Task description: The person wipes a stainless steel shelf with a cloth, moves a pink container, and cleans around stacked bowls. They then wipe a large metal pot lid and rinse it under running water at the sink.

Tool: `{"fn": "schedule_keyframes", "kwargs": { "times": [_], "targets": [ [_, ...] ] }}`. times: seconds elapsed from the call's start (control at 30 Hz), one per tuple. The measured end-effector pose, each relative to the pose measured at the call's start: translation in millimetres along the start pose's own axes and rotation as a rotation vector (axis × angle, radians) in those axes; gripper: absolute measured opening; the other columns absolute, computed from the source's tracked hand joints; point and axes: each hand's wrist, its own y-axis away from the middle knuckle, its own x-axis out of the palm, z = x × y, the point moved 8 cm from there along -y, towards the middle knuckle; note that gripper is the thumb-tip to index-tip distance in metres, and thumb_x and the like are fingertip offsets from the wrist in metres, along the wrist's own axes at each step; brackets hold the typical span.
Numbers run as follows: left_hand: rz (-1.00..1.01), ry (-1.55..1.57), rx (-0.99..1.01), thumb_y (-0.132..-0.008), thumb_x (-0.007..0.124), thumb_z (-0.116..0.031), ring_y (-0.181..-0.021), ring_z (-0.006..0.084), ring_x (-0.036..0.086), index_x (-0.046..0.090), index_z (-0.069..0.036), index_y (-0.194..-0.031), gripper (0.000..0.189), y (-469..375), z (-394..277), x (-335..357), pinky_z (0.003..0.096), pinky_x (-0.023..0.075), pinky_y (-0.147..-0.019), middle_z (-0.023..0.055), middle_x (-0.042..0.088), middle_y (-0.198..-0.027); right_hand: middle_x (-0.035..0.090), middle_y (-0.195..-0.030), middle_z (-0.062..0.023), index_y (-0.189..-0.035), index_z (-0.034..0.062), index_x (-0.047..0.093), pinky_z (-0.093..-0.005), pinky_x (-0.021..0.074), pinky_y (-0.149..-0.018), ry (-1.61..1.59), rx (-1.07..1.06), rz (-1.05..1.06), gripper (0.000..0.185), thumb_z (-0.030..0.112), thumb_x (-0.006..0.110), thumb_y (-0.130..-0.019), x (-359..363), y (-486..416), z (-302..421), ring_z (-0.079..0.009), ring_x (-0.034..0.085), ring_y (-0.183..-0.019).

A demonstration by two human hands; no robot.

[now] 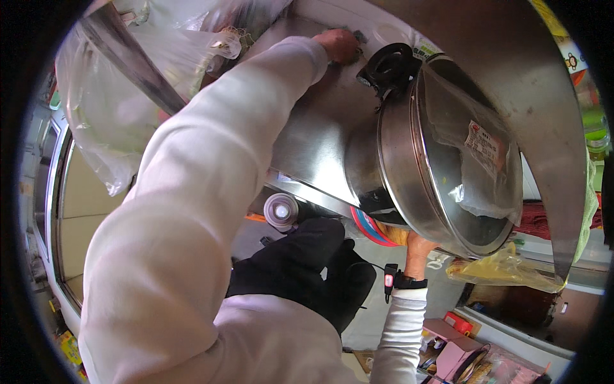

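Observation:
My left hand (339, 45) reaches far across the stainless steel counter (312, 129). Its fingers are closed on a dark green cloth or scouring pad (359, 37), pressed against the metal near the back wall. To the right is a large stainless steel pan (400, 144) with a glass lid and a black handle (389, 65). A clear plastic bag (479, 144) bearing a printed label lies over the lid. My right hand (419, 247) is at the pan's near edge. The pan hides its fingers, so its grip cannot be made out.
Clear plastic bags (120, 96) hang at the left beside a metal post (134, 62). A round lid (391, 33) stands by the back wall. Below the counter are a red-and-blue rimmed basin (369, 230) and a round-topped container (281, 211). A yellow plastic bag (508, 269) hangs at the right.

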Motion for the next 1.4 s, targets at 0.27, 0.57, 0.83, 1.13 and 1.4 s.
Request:
{"fn": "schedule_keyframes", "kwargs": {
  "times": [0.27, 0.57, 0.83, 1.13, 1.4],
  "targets": [
    [-0.026, 0.102, 0.411, -0.093, 0.048, -0.014, -0.125, 0.0337, 0.059, 0.050, -0.002, -0.141, 0.050, 224.7, -80.3, 1.7, 0.0449, 0.0508, -0.102, 0.0160, 0.060, -0.137, 0.069, -0.113, -0.0232, -0.115, -0.0030, 0.067, -0.0509, 0.0474, -0.093, -0.091, -0.044, -0.094, 0.035, 0.014, 0.070, -0.084, -1.8, -1.4, 6.4, -0.0456, 0.063, -0.106],
    [-0.065, 0.123, 0.082, -0.091, 0.058, -0.027, -0.105, 0.0372, 0.068, 0.071, -0.010, -0.116, 0.033, 135.1, -43.4, -17.8, 0.0475, 0.0575, -0.084, 0.0160, 0.071, -0.110, 0.070, -0.109, -0.0240, -0.109, -0.0034, 0.068, -0.0482, 0.0488, -0.089, 0.048, 0.239, 0.101, 0.031, 0.012, 0.069, -0.082, -3.2, -8.7, -0.1, -0.0438, 0.064, -0.103],
    [0.064, 0.049, 0.094, -0.094, 0.055, -0.024, -0.104, 0.0376, 0.069, 0.073, -0.008, -0.111, 0.030, 159.5, -63.3, -18.2, 0.0479, 0.0569, -0.088, 0.0214, 0.070, -0.112, 0.073, -0.101, -0.0213, -0.101, -0.0004, 0.073, -0.0516, 0.0516, -0.082, -0.059, 0.106, -0.047, 0.032, 0.025, 0.072, -0.081, -11.6, -17.5, 15.9, -0.0445, 0.068, -0.092],
    [-0.026, 0.053, 0.048, -0.095, 0.055, -0.022, -0.112, 0.0365, 0.066, 0.066, -0.010, -0.124, 0.033, 151.0, -28.5, -9.3, 0.0481, 0.0556, -0.090, 0.0161, 0.068, -0.121, 0.071, -0.109, -0.0223, -0.111, 0.0001, 0.071, -0.0498, 0.0515, -0.086, 0.122, -0.009, -0.032, 0.040, 0.027, 0.074, -0.082, -7.1, -15.5, 19.8, -0.0448, 0.067, -0.099],
    [0.069, 0.118, 0.014, -0.087, 0.063, -0.019, -0.109, 0.0371, 0.068, 0.068, -0.008, -0.118, 0.033, 115.4, -44.4, -13.7, 0.0477, 0.0562, -0.091, 0.0173, 0.071, -0.115, 0.070, -0.104, -0.0232, -0.106, -0.0011, 0.069, -0.0510, 0.0502, -0.083, 0.012, 0.033, -0.099, 0.033, 0.020, 0.073, -0.082, -14.0, -15.2, 21.0, -0.0463, 0.065, -0.096]
  ]
}}
